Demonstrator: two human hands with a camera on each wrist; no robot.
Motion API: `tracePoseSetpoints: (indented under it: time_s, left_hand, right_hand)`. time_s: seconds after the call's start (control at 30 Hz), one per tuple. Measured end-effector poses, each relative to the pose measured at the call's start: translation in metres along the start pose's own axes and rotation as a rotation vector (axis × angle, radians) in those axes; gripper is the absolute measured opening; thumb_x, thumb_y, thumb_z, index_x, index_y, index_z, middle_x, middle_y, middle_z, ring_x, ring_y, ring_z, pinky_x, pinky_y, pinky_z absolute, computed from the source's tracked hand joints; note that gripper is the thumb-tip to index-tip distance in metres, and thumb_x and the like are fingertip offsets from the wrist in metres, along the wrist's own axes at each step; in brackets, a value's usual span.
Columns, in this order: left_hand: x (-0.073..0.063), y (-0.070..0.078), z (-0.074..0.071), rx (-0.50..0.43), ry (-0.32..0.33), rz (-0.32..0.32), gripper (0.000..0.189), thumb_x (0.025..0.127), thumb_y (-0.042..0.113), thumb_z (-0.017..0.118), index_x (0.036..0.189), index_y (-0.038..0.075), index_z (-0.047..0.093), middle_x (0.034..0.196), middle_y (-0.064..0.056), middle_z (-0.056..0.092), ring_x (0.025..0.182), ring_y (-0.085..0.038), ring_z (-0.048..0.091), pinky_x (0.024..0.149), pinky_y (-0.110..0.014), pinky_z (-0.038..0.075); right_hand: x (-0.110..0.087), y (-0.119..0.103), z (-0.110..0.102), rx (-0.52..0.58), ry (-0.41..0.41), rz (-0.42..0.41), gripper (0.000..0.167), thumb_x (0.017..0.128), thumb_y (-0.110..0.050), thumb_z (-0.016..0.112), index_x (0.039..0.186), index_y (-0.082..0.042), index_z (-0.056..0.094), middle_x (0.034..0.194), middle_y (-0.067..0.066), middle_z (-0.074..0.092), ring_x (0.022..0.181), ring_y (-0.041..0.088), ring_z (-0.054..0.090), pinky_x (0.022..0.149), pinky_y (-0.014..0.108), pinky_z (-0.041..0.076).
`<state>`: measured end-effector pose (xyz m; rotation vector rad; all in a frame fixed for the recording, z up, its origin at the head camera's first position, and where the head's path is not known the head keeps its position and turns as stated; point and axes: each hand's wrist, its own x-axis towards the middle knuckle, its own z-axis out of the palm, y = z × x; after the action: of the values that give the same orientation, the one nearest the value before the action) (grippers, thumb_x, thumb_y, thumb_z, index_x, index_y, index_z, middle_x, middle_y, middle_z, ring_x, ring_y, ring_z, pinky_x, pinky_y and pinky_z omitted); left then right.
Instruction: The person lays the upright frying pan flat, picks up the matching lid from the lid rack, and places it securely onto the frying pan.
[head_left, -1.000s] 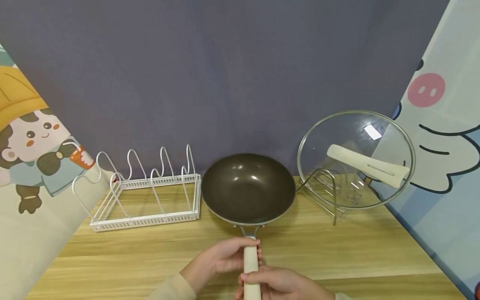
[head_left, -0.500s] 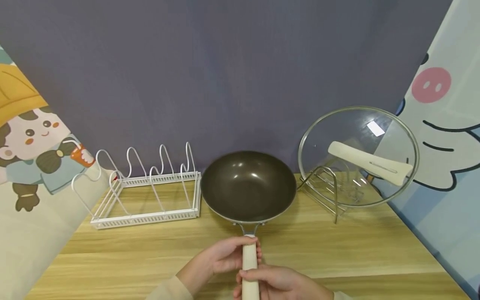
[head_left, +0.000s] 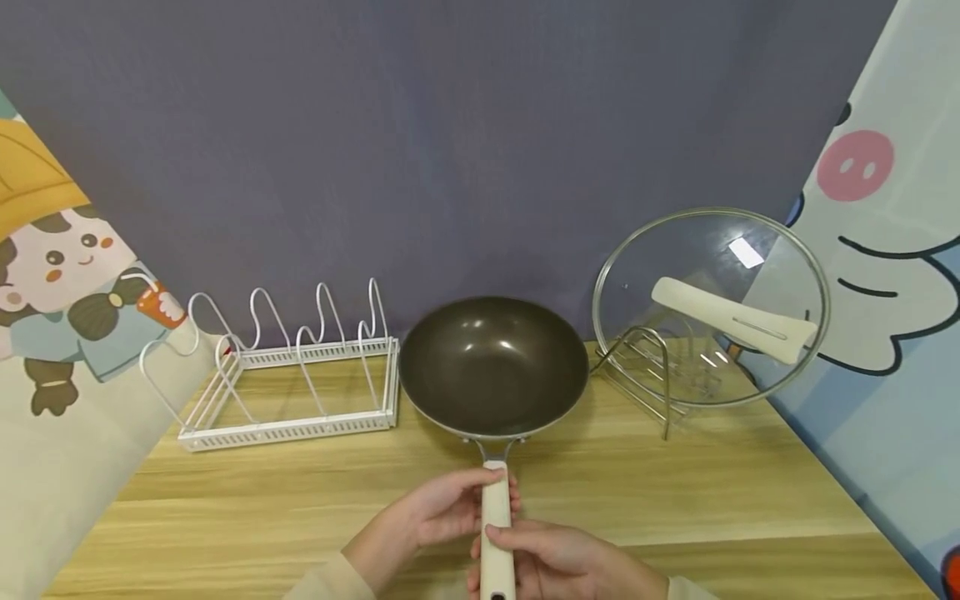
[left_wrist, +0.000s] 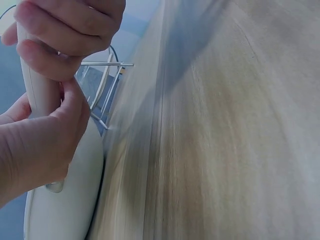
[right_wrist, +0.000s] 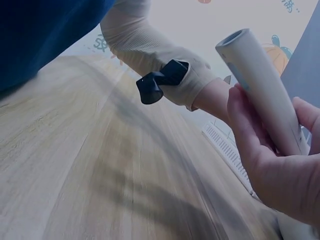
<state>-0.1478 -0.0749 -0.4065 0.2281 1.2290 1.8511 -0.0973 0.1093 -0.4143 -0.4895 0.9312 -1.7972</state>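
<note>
A deep frying pan (head_left: 493, 367) with a dark inside sits upright at the middle of the table, its cream handle (head_left: 495, 504) toward me. My left hand (head_left: 442, 510) holds the handle near the pan, thumb along the top. Closer to the handle's end, my right hand (head_left: 555, 554) grips it with the thumb on top and the fingers curled beneath. In the left wrist view the pan's pale outer wall (left_wrist: 75, 205) shows beyond the hands. The handle's hollow end (right_wrist: 235, 39) points up past my right hand in the right wrist view.
A white wire rack (head_left: 288, 429) with several upright loops stands left of the pan. At the right, a large glass lid (head_left: 675, 242) with a cream grip leans in a metal wire stand (head_left: 665, 392). A dark grey backdrop (head_left: 480, 150) rises behind the wooden table (head_left: 247, 517).
The head view has shifted slightly, so the scene sits a little higher. The hole at the handle's end has come into view. Both hands keep their hold on the handle.
</note>
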Motion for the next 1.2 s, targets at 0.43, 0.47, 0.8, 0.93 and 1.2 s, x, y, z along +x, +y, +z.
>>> tracePoseSetpoints:
  time_s: [0.43, 0.47, 0.8, 0.93, 1.2]
  left_hand:
    - [-0.009, -0.004, 0.008, 0.183, 0.166, 0.027, 0.046, 0.096, 0.027, 0.053, 0.126, -0.007, 0.051, 0.108, -0.003, 0.070, 0.096, -0.011, 0.064, 0.093, -0.028, 0.053]
    - [-0.010, -0.003, 0.009, 0.194, 0.187, 0.029, 0.045, 0.096, 0.026, 0.054, 0.125, -0.007, 0.051, 0.109, -0.005, 0.070, 0.094, -0.011, 0.064, 0.092, -0.028, 0.053]
    - [-0.022, -0.001, 0.026, 0.321, 0.309, 0.039, 0.037, 0.089, 0.020, 0.062, 0.115, -0.007, 0.056, 0.093, -0.001, 0.064, 0.084, -0.010, 0.064, 0.088, -0.033, 0.057]
    - [-0.028, -0.002, 0.033, 0.354, 0.304, 0.041, 0.033, 0.089, 0.017, 0.063, 0.112, -0.006, 0.056, 0.093, -0.001, 0.064, 0.083, -0.011, 0.065, 0.088, -0.036, 0.058]
    - [-0.034, -0.002, 0.038, 0.453, 0.328, 0.079, 0.038, 0.087, 0.016, 0.067, 0.113, -0.009, 0.057, 0.090, -0.006, 0.070, 0.078, -0.012, 0.066, 0.080, -0.036, 0.060]
  right_hand:
    - [-0.021, -0.008, -0.018, -0.164, 0.058, 0.027, 0.025, 0.104, -0.025, 0.038, 0.112, -0.012, 0.059, 0.097, -0.005, 0.072, 0.090, 0.007, 0.069, 0.080, 0.021, 0.058]
    - [-0.022, -0.010, -0.021, -0.186, 0.062, 0.028, 0.025, 0.104, -0.024, 0.038, 0.112, -0.011, 0.058, 0.097, -0.004, 0.072, 0.089, 0.007, 0.070, 0.080, 0.022, 0.058]
    - [-0.048, -0.051, -0.057, -0.447, 0.371, 0.008, 0.049, 0.100, -0.025, 0.050, 0.123, 0.018, 0.044, 0.100, 0.007, 0.072, 0.088, 0.016, 0.071, 0.083, 0.034, 0.060]
    - [-0.057, -0.069, -0.073, -0.582, 0.570, -0.005, 0.050, 0.099, -0.027, 0.052, 0.120, 0.018, 0.046, 0.105, 0.019, 0.069, 0.090, 0.021, 0.071, 0.085, 0.038, 0.060]
    - [-0.065, -0.099, -0.098, -0.740, 0.866, -0.001, 0.054, 0.098, -0.026, 0.053, 0.126, 0.019, 0.043, 0.119, 0.036, 0.059, 0.098, 0.031, 0.070, 0.088, 0.039, 0.058]
